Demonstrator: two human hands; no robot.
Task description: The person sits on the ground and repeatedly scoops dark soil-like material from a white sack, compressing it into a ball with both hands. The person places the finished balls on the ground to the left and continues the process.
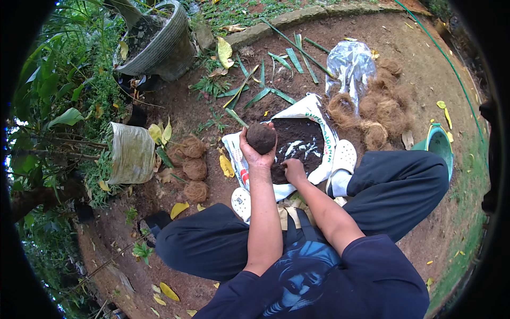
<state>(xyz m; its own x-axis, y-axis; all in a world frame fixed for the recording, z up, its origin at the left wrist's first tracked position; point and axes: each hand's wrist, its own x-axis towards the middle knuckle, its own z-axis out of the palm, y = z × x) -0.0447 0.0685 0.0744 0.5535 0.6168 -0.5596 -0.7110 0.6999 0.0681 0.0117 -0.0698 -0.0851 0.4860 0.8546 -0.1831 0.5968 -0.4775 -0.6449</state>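
My left hand (256,158), palm up, cradles a round ball of dark soil (261,138) over the left side of an opened white sack (314,107). A green stem piece (236,118) points away from the far side of the ball; where it ends is hidden. Inside the sack lies loose dark soil (297,129) with white patches on it. My right hand (295,171) is low over the near right part of that soil, fingers bent downward. Its fingertips are too small to make out, so I cannot tell whether they pinch anything.
Fibre-wrapped balls (195,169) stand at left, some with green stems. Loose brown fibre (384,105) and a clear plastic bag (350,65) lie at right, beyond my shoe (343,157). Cut green leaf pieces (258,97) are scattered ahead. A green bucket (438,139) sits beside my right knee.
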